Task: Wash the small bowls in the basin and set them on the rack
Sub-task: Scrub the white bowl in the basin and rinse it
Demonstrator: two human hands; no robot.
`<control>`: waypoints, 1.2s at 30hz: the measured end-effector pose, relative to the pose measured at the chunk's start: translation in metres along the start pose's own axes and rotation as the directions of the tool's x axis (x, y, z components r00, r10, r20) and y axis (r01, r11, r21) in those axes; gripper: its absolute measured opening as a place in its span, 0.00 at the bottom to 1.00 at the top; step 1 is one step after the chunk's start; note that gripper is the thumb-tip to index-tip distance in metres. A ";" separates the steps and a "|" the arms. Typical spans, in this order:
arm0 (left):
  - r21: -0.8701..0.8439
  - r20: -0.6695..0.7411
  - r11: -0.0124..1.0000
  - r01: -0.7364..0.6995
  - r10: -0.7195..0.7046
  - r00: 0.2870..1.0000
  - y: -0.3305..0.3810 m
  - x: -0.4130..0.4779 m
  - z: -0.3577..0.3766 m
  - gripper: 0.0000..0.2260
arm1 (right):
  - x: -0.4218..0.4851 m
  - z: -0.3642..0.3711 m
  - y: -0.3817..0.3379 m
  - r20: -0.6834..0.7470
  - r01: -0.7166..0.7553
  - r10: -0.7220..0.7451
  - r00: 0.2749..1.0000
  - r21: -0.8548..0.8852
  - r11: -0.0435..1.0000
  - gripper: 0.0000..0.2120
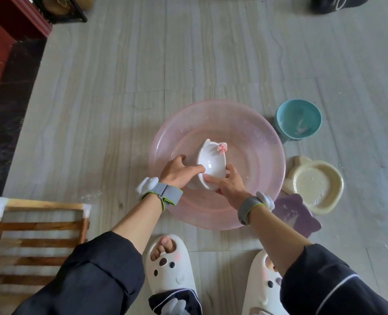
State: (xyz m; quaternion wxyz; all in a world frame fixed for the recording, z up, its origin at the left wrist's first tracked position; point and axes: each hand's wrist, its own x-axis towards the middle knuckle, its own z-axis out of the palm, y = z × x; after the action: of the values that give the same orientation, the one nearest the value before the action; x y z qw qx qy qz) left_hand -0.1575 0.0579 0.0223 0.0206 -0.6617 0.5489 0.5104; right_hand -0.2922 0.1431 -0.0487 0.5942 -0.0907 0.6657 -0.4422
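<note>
The fingers (pixel 196 170) of the left hand (pixel 178 172) are gripping the left edge of the white bowl (pixel 211 163): one is reaching over the rim into the hollow, and the others are curling behind the outer wall. The right hand (pixel 228 184) is grasping the near end of the bowl, with the thumb lying along the rim and the other fingers wrapping the right side. Both forearms are coming up from the bottom of the view, and each wrist is wearing a grey band.

The white bowl is being held above the inside of the pink basin (pixel 269 137), which is standing on the floor (pixel 120 98). The bowl is tilting, with its opening facing up toward the camera. Its long axis is running from near to far, and the end with the ears and a pink flower is pointing away from the person.

A teal bowl (pixel 298 119), a cream bowl (pixel 317 185) and a purple bowl (pixel 296 215) are lying on the floor just right of the basin. A wooden rack (pixel 37 226) is standing at the left.
</note>
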 end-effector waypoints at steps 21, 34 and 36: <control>-0.028 -0.068 0.997 0.067 -0.069 0.995 -0.015 0.011 -0.010 0.42 | 0.020 -0.018 -0.013 -0.430 -0.219 -0.010 0.903 -0.480 0.849 0.22; 0.004 -0.111 0.999 0.046 -0.045 0.993 -0.013 0.006 -0.003 0.30 | 0.002 0.012 -0.032 -0.034 -0.172 0.184 0.982 0.227 0.959 0.26; 0.018 -0.119 0.999 0.037 -0.035 0.992 -0.016 0.007 -0.004 0.34 | 0.009 0.005 -0.025 -0.160 -0.161 0.176 0.971 0.106 0.981 0.19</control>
State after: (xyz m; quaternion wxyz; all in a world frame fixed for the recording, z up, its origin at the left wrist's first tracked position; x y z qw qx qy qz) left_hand -0.1439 0.0563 0.0109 0.0040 -0.7003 0.5424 0.4642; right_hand -0.2999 0.1203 -0.0369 0.5746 0.0314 0.6978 -0.4265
